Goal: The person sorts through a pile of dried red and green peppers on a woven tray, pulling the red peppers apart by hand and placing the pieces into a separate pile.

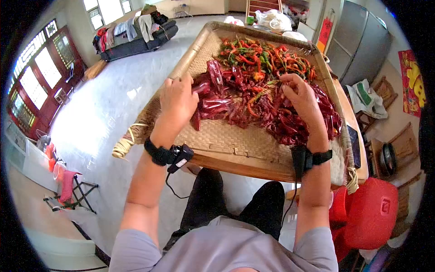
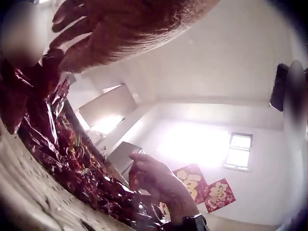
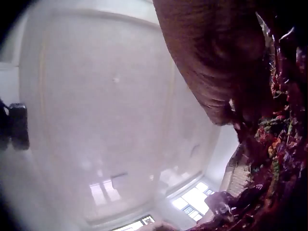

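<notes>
Large, glossy dried red chili peppers [image 1: 215,106] lie across the front of a woven bamboo tray [image 1: 217,138]. My left hand [image 1: 177,97] is over the tray's left side, pinching a dark red chili pepper [image 1: 201,89] between thumb and fingers; in the left wrist view that pepper [image 2: 50,60] shows at the fingertips. On the right, my right hand [image 1: 302,97] hovers low over the pile of dried chilies [image 1: 283,120], its fingers bent loosely with a gap between thumb and forefinger. In the right wrist view its fingertips are in shadow close above the chilies [image 3: 269,149].
Smaller red, orange and green chilies [image 1: 267,56] fill the far part of the tray. The tray rests on a wooden table [image 1: 253,168]. A red plastic container [image 1: 371,213] stands at the right, with wooden chairs [image 1: 398,149] beyond. A folding stool [image 1: 74,192] is at the left.
</notes>
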Demonstrator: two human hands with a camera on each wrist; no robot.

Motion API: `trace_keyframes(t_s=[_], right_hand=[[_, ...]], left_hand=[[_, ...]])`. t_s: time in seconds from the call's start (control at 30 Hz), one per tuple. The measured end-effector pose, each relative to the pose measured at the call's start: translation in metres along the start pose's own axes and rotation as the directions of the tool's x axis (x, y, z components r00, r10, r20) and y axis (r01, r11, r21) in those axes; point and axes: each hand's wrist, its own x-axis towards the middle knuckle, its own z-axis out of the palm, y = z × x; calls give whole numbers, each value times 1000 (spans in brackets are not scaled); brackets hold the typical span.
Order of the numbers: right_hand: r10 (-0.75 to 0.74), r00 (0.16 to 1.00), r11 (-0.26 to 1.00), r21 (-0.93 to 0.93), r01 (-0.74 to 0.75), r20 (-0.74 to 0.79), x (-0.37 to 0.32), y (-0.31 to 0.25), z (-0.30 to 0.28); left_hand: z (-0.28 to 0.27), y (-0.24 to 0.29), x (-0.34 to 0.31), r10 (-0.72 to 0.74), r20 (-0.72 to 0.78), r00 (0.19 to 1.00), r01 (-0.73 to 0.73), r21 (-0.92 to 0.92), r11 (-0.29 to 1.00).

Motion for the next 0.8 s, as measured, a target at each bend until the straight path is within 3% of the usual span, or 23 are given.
trace_keyframes(t_s=[0.03, 0.1, 0.13, 0.17, 0.23, 0.3, 0.37, 0.4, 0.43, 0.5, 0.53, 0.63, 0.67, 0.7, 0.73, 0.8], right_hand=[[42, 999, 989, 142, -46, 28, -1, -2, 1], [109, 989, 901, 410, -139, 96, -2, -11, 4], [76, 992, 873, 474, -115, 102, -1, -6, 8], [30, 995, 905, 420, -66, 91, 1, 2, 11], [21, 994, 871, 486, -73, 111, -1, -5, 17], [23, 980, 873, 474, -117, 199, -3, -11, 18], [-84, 976, 861, 507, -30, 199, -6, -21, 17], [-25, 948, 796, 580, -174, 318, -10, -30, 10], [-77, 957, 841, 533, -88, 281, -9, -24, 13], [-12, 977, 821, 560, -112, 212, -8, -18, 16], [73, 986, 879, 458, -134, 149, -6, -14, 15], [-29, 979, 996, 73, 44, -200, 3, 6, 10], [-46, 957, 999, -41, 35, -285, 5, 9, 5], [80, 956, 995, -40, -95, -283, 9, 17, 0], [76, 950, 962, -230, -150, -302, 8, 13, -7], [85, 960, 803, -552, -224, -266, -1, -4, -25]], left_hand=[[3, -1, -2, 125, -111, 986, -117, 81, 990], [4, 7, 2, 173, 16, 985, -167, -188, 968], [1, 15, 4, 205, 75, 976, -171, -320, 932], [-3, 26, 4, 187, 200, 962, -69, -485, 872], [-10, 52, 4, 220, 438, 871, 191, -718, 670], [-2, 68, 2, 295, 426, 855, 160, -759, 631], [9, 76, 1, 327, 294, 898, -24, -710, 704], [5, 82, -2, 331, 222, 917, -94, -686, 721], [8, 81, -2, 290, 257, 922, -49, -666, 744], [9, 78, -5, 191, 213, 958, -49, -538, 841], [1, 75, -6, 164, 188, 968, -64, -448, 892], [0, 52, -7, 2, 162, 987, 39, -253, 967], [-2, 43, -8, -24, 145, 989, 48, -163, 985], [-5, 36, -9, -52, 124, 991, 62, -74, 995], [-6, 28, -11, -80, 103, 991, 79, 16, 997], [-1, 10, -17, 100, -114, 988, -91, 75, 993]])
